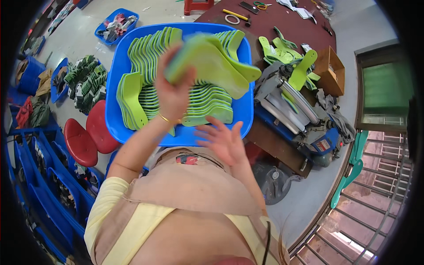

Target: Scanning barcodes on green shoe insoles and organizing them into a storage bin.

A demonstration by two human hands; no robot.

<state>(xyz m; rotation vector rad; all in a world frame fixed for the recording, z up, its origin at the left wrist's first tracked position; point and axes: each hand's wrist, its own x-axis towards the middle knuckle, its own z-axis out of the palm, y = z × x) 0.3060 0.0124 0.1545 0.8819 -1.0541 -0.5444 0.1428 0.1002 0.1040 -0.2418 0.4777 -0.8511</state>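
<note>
Lime-green insoles (211,62), at least two overlapping and slightly blurred, are gripped in the left hand (174,88) above the far half of a blue plastic tub (246,104), their free ends slanting toward its right edge. In this head view the left forearm rises from the lower left, a gold bangle (170,120) at the wrist, with fingers and thumb closed around the near end of the pieces. At the middle of the tub's near edge, the right hand (226,143) is empty, palm turned up, fingers spread and thumb out. More insoles stand in tight rows inside the tub: along the far edge, at the far right corner, by the left edge and across the near half. A red-and-white label (323,145) marks the blue roller machine (289,106) beyond the tub's right edge; its print is too small to read. A pink-and-dark motif (187,159) sits on the beige apron (190,190). On the maroon table (285,26), a yellow-handled hammer (236,15) lies at the left edge.
</note>
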